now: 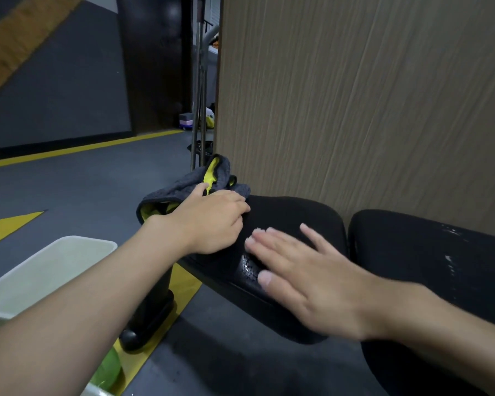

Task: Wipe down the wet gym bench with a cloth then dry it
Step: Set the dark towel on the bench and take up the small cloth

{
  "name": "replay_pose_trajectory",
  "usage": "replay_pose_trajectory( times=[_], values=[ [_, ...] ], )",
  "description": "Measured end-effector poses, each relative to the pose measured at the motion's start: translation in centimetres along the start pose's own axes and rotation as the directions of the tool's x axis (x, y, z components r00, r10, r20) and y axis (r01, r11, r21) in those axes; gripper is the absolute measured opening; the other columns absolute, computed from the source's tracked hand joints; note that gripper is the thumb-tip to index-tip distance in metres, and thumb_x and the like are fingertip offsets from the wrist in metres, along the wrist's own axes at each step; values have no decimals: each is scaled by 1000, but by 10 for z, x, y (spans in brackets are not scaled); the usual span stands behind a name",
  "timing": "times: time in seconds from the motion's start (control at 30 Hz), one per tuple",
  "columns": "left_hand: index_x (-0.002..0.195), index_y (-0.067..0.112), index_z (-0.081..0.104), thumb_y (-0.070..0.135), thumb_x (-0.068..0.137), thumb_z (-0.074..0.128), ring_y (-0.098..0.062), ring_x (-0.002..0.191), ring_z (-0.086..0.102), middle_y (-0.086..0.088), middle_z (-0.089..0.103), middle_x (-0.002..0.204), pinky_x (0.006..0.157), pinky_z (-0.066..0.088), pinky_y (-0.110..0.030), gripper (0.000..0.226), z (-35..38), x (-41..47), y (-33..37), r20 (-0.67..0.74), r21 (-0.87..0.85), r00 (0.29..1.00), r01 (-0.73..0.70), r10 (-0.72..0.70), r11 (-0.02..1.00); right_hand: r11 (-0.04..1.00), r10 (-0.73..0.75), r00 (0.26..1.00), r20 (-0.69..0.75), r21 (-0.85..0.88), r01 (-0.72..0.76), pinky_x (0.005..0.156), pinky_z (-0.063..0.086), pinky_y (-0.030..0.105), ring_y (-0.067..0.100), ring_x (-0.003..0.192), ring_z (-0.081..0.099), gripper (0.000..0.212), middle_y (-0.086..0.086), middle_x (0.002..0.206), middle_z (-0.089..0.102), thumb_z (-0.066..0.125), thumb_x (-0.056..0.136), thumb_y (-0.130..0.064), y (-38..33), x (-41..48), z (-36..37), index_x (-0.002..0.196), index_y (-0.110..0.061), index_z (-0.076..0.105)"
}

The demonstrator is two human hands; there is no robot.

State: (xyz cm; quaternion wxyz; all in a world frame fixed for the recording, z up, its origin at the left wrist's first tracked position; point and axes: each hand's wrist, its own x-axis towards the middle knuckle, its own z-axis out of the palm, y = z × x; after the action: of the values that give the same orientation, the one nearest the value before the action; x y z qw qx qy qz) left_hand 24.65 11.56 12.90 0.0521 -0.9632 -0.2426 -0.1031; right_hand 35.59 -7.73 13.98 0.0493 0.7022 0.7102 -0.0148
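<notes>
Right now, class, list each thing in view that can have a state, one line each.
cloth: bunched on the seat pad's far end, gripped by the left hand.
left hand: curled round the cloth.
right hand: flat, fingers spread, over the seat pad.
seat pad: wet patch by the right thumb.
back pad: wet streaks shining.
tub: open, no lid; contents unclear.

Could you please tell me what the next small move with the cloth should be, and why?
Probably pull the cloth, gripped by the left hand at the far end of the seat pad, back over the glistening wet patch beside the right hand, which lies open. Droplets also shine on the neighbouring pad, so wiping seems unfinished.
</notes>
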Motion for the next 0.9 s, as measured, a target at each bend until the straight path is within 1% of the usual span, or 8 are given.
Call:
replay_pose_trajectory(
  times=[0.13, 0.27, 0.4, 0.53, 0.67, 0.77, 0.83, 0.9],
  values=[
    [144, 30, 45, 35, 102, 30, -6, 145, 21, 13, 35, 155, 120, 2, -50, 45, 5, -3, 0, -34, -21, 999, 13, -14, 1000, 980, 182, 983, -14, 79, -180, 121, -9, 46, 1, 150, -6, 59, -14, 166, 1, 12, 103, -53, 43, 46, -1, 158, -32, 9],
    [142, 38, 44, 37, 103, 30, -6, 147, 19, 21, 39, 150, 119, 0, -52, 42, 7, -8, 2, -54, -89, 999, 0, -5, 996, 911, 373, 928, 23, 179, -371, 120, -7, 52, 8, 151, 3, 57, -11, 166, 10, 14, 104, -52, 87, 86, -8, 157, -31, 17],
    [140, 41, 45, 41, 102, 30, -6, 146, 19, 23, 42, 147, 119, 0, -52, 41, 8, -9, 2, -70, -102, 997, 1, -9, 995, 868, 445, 894, 53, 220, -446, 120, -3, 52, 13, 152, 5, 62, -7, 166, 12, 12, 102, -56, 99, 98, -9, 157, -28, 18],
    [141, 41, 45, 45, 101, 27, -6, 146, 20, 22, 41, 148, 119, 0, -52, 43, 12, -9, 0, -84, -94, 996, -6, -2, 996, 906, 393, 919, 24, 158, -392, 122, -4, 44, 9, 152, -3, 68, -9, 166, 2, 12, 99, -62, 76, 72, -3, 159, -28, 10],
    [141, 40, 46, 56, 92, 15, -6, 145, 24, 22, 44, 147, 118, 4, -52, 60, 17, -11, 0, -139, -54, 990, -21, 13, 998, 975, 207, 978, -17, 83, -205, 122, -7, 38, 1, 148, -15, 71, -15, 165, -9, 12, 95, -63, 33, 7, 3, 158, -32, -2],
    [140, 40, 46, 60, 88, 9, -6, 144, 25, 22, 46, 145, 118, 6, -53, 68, 18, -11, 0, -163, -43, 986, -26, 19, 999, 995, 96, 995, 18, 10, -96, 121, -12, 34, -5, 142, -29, 76, -21, 160, -24, 4, 89, -67, 9, -33, 6, 155, -35, -14],
    [140, 40, 46, 60, 86, 7, -6, 144, 25, 22, 46, 145, 118, 7, -54, 69, 19, -11, 0, -164, -40, 986, -23, 17, 999, 997, 80, 995, 51, 4, -80, 120, -15, 33, -8, 138, -34, 74, -24, 157, -28, 0, 87, -67, 7, -42, 5, 154, -38, -17],
    [140, 40, 46, 60, 87, 7, -6, 144, 24, 22, 46, 146, 118, 7, -54, 69, 19, -10, 0, -163, -40, 987, -24, 17, 999, 993, 109, 992, 56, 42, -111, 120, -15, 33, -11, 138, -31, 75, -27, 158, -23, -4, 85, -67, 14, -34, 1, 155, -40, -12]
  ],
)
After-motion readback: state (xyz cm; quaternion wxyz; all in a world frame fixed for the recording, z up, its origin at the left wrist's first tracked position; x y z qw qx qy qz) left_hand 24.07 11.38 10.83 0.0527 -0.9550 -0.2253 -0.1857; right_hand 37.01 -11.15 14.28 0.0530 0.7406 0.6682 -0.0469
